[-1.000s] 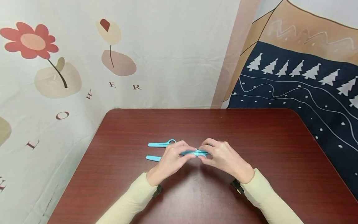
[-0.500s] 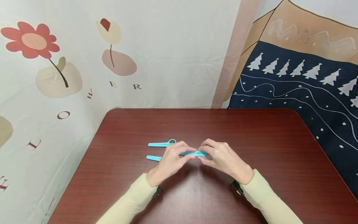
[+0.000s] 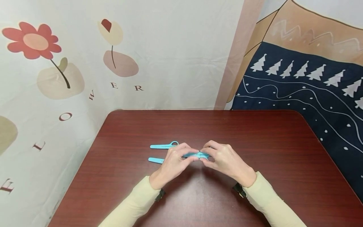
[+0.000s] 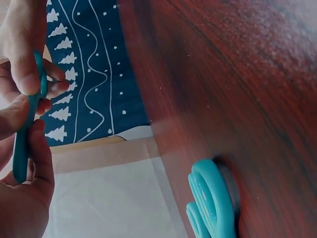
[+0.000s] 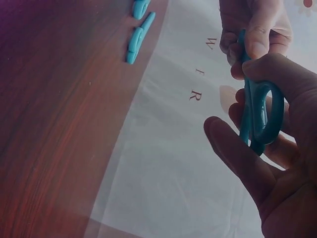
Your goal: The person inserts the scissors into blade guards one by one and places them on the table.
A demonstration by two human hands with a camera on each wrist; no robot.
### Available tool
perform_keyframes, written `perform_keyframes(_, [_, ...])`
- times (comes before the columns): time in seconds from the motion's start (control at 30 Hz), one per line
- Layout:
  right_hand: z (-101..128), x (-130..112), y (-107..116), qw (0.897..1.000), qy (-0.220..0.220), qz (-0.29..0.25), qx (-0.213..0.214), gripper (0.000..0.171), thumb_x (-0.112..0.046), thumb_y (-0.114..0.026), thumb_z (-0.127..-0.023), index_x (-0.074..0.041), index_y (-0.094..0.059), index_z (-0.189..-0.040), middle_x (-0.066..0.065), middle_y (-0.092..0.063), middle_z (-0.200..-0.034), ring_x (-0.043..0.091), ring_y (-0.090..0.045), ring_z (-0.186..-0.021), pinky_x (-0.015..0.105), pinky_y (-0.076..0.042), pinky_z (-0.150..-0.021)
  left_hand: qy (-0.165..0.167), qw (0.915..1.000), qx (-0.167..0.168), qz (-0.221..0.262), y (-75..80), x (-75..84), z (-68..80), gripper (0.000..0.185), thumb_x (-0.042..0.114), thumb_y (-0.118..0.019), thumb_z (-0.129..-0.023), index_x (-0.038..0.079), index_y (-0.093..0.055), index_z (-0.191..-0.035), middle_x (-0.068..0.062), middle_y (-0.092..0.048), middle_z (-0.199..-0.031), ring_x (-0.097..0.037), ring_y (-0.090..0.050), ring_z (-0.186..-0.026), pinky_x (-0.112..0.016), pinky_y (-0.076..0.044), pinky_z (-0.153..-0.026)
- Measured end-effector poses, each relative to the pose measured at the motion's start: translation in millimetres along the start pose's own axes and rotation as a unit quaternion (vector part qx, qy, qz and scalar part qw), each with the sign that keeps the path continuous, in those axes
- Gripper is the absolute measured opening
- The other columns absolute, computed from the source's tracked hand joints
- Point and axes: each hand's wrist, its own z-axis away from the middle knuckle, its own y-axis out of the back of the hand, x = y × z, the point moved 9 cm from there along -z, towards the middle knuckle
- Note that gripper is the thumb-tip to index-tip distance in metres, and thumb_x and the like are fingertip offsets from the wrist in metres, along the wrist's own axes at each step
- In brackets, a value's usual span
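Note:
Both hands hold a pair of light blue scissors [image 3: 203, 155] raised above the table, lying roughly sideways. My left hand [image 3: 175, 160] pinches the blade end between thumb and fingers; the left wrist view shows the rounded blade tip [image 4: 21, 161] poking out past them. Around the handle end, the thumb and fingers of my right hand [image 3: 227, 160] grip close to the pivot, and a finger loop [image 5: 280, 116] shows in the right wrist view. Two more blue scissors rest on the table, one pair farther back [image 3: 161, 146] and another [image 3: 155, 160] partly hidden behind my left hand.
The dark red wooden table [image 3: 255, 132] has rounded far corners. A pale cloth printed with flowers and letters [image 3: 175, 56] hangs behind and to the left, and a navy cloth with white trees [image 3: 297, 88] hangs at the right.
The hands and the held scissors stay almost in place; my right hand has shifted very slightly left. The scissors on the table have not moved.

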Motion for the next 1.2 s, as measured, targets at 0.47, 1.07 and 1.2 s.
perform_keyframes(0.47, [2.0, 1.5, -1.7, 1.000, 0.002, 0.026, 0.007, 0.025, -0.020, -0.093, -0.076, -0.012, -0.076, -0.093, -0.004, -0.067, -0.097, 0.004, -0.058, -0.063, 0.018, -0.048, -0.053, -0.004, 0.9984, -0.028, -0.049, 1.9, -0.3, 1.2, 0.024, 0.015, -0.088, -0.084, 0.012, -0.080, -0.106, 0.007, -0.069, -0.098, -0.009, -0.061, -0.086, -0.025, -0.048, -0.073])
perform_keyframes(1.07, [4.9, 3.2, -13.2, 0.999, -0.017, 0.027, -0.010, 0.024, -0.027, -0.087, -0.082, -0.014, -0.076, -0.098, -0.004, -0.067, -0.100, 0.008, -0.061, -0.076, 0.023, -0.053, -0.061, -0.066, 0.9919, -0.031, -0.104, 9.7, 2.2, 9.1, 0.028, 0.006, -0.090, -0.078, 0.008, -0.081, -0.105, 0.002, -0.066, -0.097, -0.014, -0.054, -0.083, -0.021, -0.045, -0.069])
perform_keyframes(1.2, [5.3, 6.1, -11.5, 0.999, -0.036, 0.019, -0.020, 0.036, -0.041, -0.079, -0.088, -0.015, -0.076, -0.113, -0.003, -0.069, -0.111, 0.011, -0.066, -0.089, 0.028, -0.057, -0.067, -0.034, 0.9946, -0.034, -0.092, 14.3, -3.1, 11.0, 0.026, 0.006, -0.088, -0.080, 0.009, -0.081, -0.105, 0.002, -0.066, -0.098, -0.013, -0.054, -0.085, -0.025, -0.047, -0.066])
